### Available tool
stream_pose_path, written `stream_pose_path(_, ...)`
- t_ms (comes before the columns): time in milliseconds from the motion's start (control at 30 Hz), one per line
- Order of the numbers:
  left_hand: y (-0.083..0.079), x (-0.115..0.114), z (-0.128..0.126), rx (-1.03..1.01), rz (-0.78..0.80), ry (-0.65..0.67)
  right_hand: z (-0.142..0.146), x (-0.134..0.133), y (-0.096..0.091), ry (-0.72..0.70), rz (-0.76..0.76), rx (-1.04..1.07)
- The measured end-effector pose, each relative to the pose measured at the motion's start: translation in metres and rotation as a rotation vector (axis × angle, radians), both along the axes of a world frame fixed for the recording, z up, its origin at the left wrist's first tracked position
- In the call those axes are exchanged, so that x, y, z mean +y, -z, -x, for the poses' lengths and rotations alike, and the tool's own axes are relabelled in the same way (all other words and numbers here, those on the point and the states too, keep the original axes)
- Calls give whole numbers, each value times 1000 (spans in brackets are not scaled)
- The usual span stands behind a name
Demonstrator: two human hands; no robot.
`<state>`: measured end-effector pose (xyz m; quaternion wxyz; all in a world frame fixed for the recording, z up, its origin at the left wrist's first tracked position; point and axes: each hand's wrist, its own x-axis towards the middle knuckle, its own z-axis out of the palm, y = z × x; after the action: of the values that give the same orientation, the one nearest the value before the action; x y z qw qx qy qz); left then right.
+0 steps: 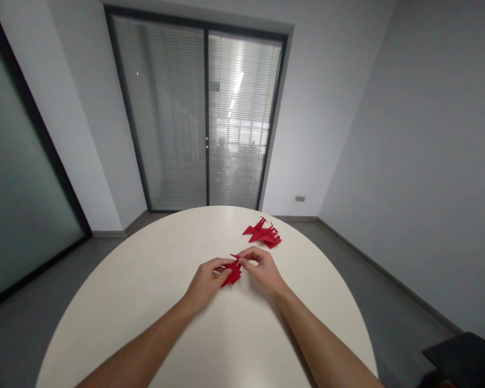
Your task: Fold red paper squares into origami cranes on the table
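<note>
Between my two hands is a red folded-paper crane (233, 273), held just above the white table. My left hand (205, 281) is closed on its body from the left, with the thumb on the near side. The thumb and fingertips of my right hand (262, 265) pinch a thin pointed part at the crane's upper right. Part of the paper is hidden behind my fingers. Beyond my right hand, several more red paper cranes (262, 234) lie bunched together on the table.
The round white table (153, 302) spreads under both arms, its curved far edge just past the bunched cranes. A dark chair (466, 355) stands at the lower right. Glass panels with blinds (202, 118) are behind the table, and a plain wall (436, 161) is at right.
</note>
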<state>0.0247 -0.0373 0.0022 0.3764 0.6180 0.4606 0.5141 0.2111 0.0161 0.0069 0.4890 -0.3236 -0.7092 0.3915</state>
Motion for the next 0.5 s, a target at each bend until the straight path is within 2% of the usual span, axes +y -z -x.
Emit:
stream_pose_path(167, 4, 2, 0, -10, 22, -11, 3, 5, 5, -26, 81, 113)
stream_pose_path(500, 6, 3, 1, 27, 22, -22, 4, 5, 5, -79, 171, 157)
